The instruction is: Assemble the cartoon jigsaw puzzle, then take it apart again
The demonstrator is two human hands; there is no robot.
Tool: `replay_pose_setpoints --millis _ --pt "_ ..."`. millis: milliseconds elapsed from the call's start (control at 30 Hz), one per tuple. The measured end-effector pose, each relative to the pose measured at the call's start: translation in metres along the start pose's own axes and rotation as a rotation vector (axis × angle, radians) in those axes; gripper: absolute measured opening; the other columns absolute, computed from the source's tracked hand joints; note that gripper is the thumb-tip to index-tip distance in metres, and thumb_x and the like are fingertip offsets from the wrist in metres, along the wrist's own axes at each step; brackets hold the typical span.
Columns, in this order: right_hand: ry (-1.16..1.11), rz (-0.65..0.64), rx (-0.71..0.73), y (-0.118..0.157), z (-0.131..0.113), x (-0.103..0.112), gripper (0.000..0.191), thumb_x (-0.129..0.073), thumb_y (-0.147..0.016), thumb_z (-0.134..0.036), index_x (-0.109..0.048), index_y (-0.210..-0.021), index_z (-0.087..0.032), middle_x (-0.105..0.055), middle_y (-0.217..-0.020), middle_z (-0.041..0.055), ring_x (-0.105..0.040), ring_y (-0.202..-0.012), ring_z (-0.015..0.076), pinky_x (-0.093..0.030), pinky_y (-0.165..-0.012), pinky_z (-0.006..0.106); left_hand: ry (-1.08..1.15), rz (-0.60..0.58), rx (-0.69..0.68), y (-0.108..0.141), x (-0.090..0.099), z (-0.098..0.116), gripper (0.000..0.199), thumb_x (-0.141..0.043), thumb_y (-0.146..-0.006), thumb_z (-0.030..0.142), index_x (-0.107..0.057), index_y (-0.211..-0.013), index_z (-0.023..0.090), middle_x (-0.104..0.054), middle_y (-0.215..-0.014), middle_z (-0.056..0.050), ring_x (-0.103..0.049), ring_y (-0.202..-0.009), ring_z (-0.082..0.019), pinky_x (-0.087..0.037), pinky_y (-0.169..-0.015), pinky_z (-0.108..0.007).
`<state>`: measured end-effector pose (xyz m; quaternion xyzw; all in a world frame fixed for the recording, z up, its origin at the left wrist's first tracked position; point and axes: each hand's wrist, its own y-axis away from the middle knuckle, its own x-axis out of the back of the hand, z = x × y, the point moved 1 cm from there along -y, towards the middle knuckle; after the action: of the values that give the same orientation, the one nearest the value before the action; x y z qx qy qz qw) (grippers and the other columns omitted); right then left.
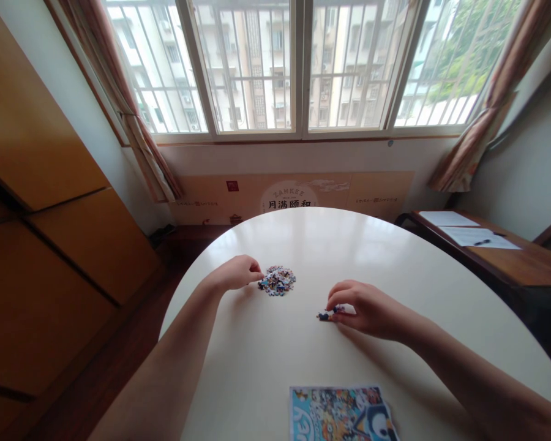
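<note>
A round heap of small jigsaw puzzle pieces (278, 282) lies on the white round table (252, 361). My left hand (236, 273) is at the heap's left edge, its thumb and fingers pinched on a puzzle piece there. To the right and nearer me, my right hand (362, 306) curls thumb and fingers around a puzzle piece at the tabletop. A few dark and coloured joined pieces (324, 316) show beside its fingertips, partly hidden by the hand. Close to me lies a colourful picture sheet (342, 413) with cartoon figures, cut off by the lower border.
On the right stands a wooden desk (532, 263) with white papers (480, 237) and a dark pen-like thing. Wooden cabinets (59, 288) line the left. Behind the table are a printed cardboard panel (330, 196) and barred windows (252, 67) between curtains (138, 135).
</note>
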<state>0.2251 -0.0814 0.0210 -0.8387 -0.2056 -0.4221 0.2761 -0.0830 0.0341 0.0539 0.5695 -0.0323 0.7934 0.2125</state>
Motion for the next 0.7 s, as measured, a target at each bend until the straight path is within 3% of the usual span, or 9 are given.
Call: replay_pose_setpoints --millis 200,333,433,533,700 --pt "-0.008 -0.015 0.016 0.0 -0.001 0.002 0.018 -0.07 -0.079 -0.015 -0.076 -0.09 -0.028 -0.073 -0.094 0.004 -0.067 -0.087 0.0206 -0.051 -0.079 0.031 0.027 0.186 0.044 0.006 0.007 0.008 0.03 -0.056 -0.08 0.043 -0.071 -0.082 0.017 -0.072 -0.082 -0.007 -0.063 -0.073 -0.022 -0.041 -0.061 -0.028" --pt "0.003 -0.039 -0.008 -0.001 0.0 0.001 0.023 -0.068 -0.076 -0.01 -0.077 -0.088 -0.028 -0.073 -0.094 0.0025 -0.067 -0.086 0.0196 -0.051 -0.08 0.03 0.016 0.304 -0.111 0.015 0.001 0.038 0.028 -0.055 -0.086 0.04 -0.072 -0.082 0.018 -0.072 -0.081 -0.006 -0.062 -0.072 -0.02 -0.042 -0.064 -0.028" --pt "-0.002 -0.043 -0.006 -0.002 0.001 -0.001 0.023 -0.066 -0.077 -0.009 -0.077 -0.087 -0.027 -0.073 -0.092 0.0028 -0.067 -0.085 0.0198 -0.051 -0.079 0.031 0.034 0.223 -0.35 0.022 -0.017 0.069 0.021 -0.059 -0.086 0.033 -0.074 -0.082 0.019 -0.072 -0.086 -0.006 -0.063 -0.076 -0.019 -0.044 -0.069 -0.027" --pt "-0.012 -0.03 -0.015 -0.003 0.002 -0.004 0.023 -0.064 -0.078 -0.01 -0.077 -0.088 -0.026 -0.072 -0.091 0.0032 -0.066 -0.082 0.019 -0.05 -0.077 0.03 0.005 0.121 -0.484 0.026 -0.04 0.091 0.017 -0.065 -0.084 0.032 -0.076 -0.085 0.02 -0.073 -0.09 -0.007 -0.065 -0.083 -0.022 -0.046 -0.074 -0.03" --pt "-0.023 -0.004 -0.04 -0.003 0.004 -0.011 0.022 -0.065 -0.079 -0.011 -0.076 -0.089 -0.026 -0.071 -0.09 0.0019 -0.065 -0.08 0.0174 -0.049 -0.076 0.028 -0.074 0.046 -0.521 0.026 -0.059 0.1 0.015 -0.07 -0.077 0.026 -0.078 -0.089 0.022 -0.073 -0.094 -0.007 -0.066 -0.086 -0.023 -0.047 -0.076 -0.031"
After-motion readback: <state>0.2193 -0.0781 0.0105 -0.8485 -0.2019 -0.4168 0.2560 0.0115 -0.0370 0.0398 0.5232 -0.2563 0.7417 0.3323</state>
